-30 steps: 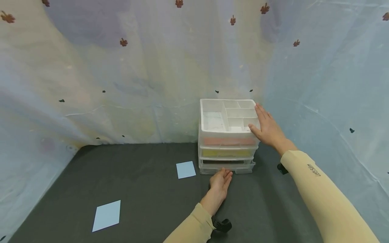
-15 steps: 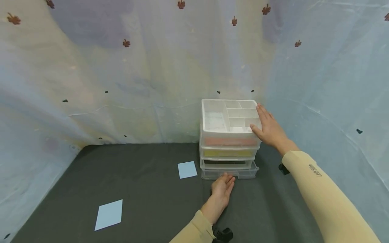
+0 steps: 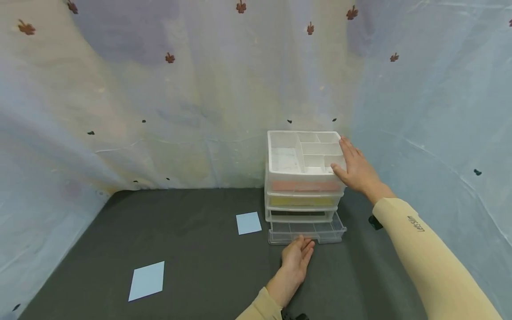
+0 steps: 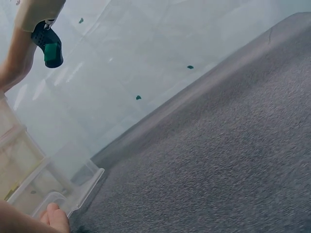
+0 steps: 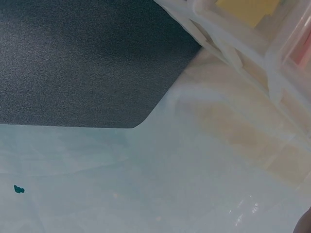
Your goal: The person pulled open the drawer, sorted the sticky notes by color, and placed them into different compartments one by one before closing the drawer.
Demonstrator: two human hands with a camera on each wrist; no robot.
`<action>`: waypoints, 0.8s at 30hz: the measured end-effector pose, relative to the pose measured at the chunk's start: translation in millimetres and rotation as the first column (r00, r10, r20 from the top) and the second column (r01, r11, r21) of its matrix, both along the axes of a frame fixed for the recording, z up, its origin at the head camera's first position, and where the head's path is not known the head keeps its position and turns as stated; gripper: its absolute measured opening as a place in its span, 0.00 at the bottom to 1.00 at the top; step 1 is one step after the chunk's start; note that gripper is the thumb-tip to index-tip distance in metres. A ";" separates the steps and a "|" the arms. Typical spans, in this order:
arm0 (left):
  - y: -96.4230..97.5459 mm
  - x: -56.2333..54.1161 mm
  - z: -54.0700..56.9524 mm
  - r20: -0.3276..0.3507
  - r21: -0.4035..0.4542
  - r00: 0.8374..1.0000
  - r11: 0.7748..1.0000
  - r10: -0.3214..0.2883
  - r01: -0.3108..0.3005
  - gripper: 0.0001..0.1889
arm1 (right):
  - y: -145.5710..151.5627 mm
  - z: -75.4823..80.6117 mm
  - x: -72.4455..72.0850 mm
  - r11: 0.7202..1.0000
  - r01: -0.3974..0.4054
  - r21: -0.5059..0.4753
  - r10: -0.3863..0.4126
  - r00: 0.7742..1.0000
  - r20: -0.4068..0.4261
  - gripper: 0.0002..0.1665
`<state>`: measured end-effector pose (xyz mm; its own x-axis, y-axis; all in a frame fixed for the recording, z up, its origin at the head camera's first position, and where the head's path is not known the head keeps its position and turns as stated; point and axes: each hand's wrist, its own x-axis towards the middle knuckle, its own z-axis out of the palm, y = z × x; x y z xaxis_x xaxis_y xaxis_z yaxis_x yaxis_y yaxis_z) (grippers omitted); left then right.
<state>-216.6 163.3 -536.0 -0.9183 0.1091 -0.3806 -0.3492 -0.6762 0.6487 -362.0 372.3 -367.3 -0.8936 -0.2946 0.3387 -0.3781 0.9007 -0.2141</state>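
Note:
A white plastic drawer organizer (image 3: pixel 306 174) with a divided top tray stands toward the back right of the dark table. Its clear bottom drawer (image 3: pixel 331 237) is pulled partway out, showing divided compartments inside. My left hand (image 3: pixel 293 262) is at the front of this drawer, palm up, with its fingers hooked at the handle notch; the left wrist view shows the fingertips (image 4: pixel 57 218) right at the drawer's lip. My right hand (image 3: pixel 357 171) rests on the organizer's top right edge, fingers straight along the side and thumb at the front corner.
Two pale blue paper squares lie on the table (image 3: pixel 192 249): one paper (image 3: pixel 248 223) just left of the organizer, the other paper (image 3: pixel 146 281) nearer the front left. Upper drawers hold something pink and something yellow (image 5: pixel 250 10). A patterned curtain (image 3: pixel 200 111) hangs behind and to the right.
My left hand has drawn the bottom drawer steadily out toward me, from nearly closed to partway out. The right hand has stayed on the organizer's edge, and the head view has shifted slightly.

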 end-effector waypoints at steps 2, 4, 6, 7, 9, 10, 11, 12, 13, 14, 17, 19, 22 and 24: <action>-0.1 2.8 -0.4 0.000 0.003 1.000 1.000 -0.001 0.001 0.21 | 0.1 0.0 0.2 1.000 0.005 -0.001 -0.005 1.000 0.004 0.51; -0.3 5.6 -0.4 -0.006 0.000 1.000 1.000 -0.002 0.002 0.21 | 0.3 -0.1 -0.2 1.000 0.006 -0.001 -0.006 1.000 0.006 0.51; -0.2 7.4 -0.7 -0.003 0.006 1.000 1.000 -0.001 0.001 0.20 | 0.8 0.0 -0.4 1.000 0.008 -0.001 -0.007 1.000 0.009 0.51; -0.1 8.2 -1.0 -0.001 0.009 1.000 1.000 -0.001 0.001 0.19 | 0.9 0.2 -0.3 1.000 0.005 -0.005 -0.005 1.000 0.010 0.50; 0.1 10.3 -1.9 -0.002 0.011 1.000 1.000 -0.001 0.001 0.19 | 1.5 0.0 -0.7 1.000 0.007 -0.007 -0.007 1.000 0.012 0.50; 0.1 11.3 -2.1 -0.001 0.014 1.000 1.000 -0.001 0.001 0.19 | 1.7 0.1 -0.4 1.000 0.007 -0.007 -0.007 1.000 0.013 0.50; 0.1 12.3 -2.5 0.004 0.018 1.000 1.000 0.000 0.000 0.19 | 2.0 -0.1 -0.4 1.000 0.010 -0.003 -0.010 1.000 0.014 0.50; 0.0 13.5 -2.6 0.005 0.019 1.000 1.000 -0.001 0.001 0.19 | 2.1 -0.1 -0.4 1.000 0.012 0.001 -0.012 1.000 0.015 0.51; -0.2 14.7 -2.6 0.007 0.021 1.000 1.000 -0.002 0.002 0.19 | 1.9 -0.1 -0.1 1.000 0.013 0.003 -0.013 1.000 0.017 0.51; -0.6 15.9 -2.4 0.009 0.022 1.000 1.000 -0.002 0.002 0.19 | 2.0 -0.4 -0.1 1.000 0.017 0.010 -0.017 1.000 0.019 0.51; -1.7 18.5 -2.4 0.015 0.021 1.000 1.000 -0.006 0.006 0.18 | 1.7 -0.5 0.3 1.000 0.018 0.018 -0.019 1.000 0.024 0.51; -2.3 19.9 -2.7 0.019 0.018 1.000 1.000 -0.011 0.010 0.17 | 1.6 -0.7 0.4 1.000 0.017 0.012 -0.017 1.000 0.022 0.51; -3.0 21.6 -3.8 0.023 0.011 1.000 1.000 -0.015 0.015 0.17 | 2.2 -1.2 -0.4 1.000 0.013 0.007 -0.013 1.000 0.012 0.51; -3.2 22.1 -4.7 0.030 0.008 1.000 1.000 -0.010 0.010 0.17 | 2.2 -1.8 -1.0 1.000 0.007 0.009 -0.007 1.000 0.003 0.51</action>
<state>-194.5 160.1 -540.7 -0.9054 0.1215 -0.4068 -0.3752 -0.6773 0.6328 -363.1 374.5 -369.1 -0.8966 -0.2910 0.3338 -0.3709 0.9053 -0.2070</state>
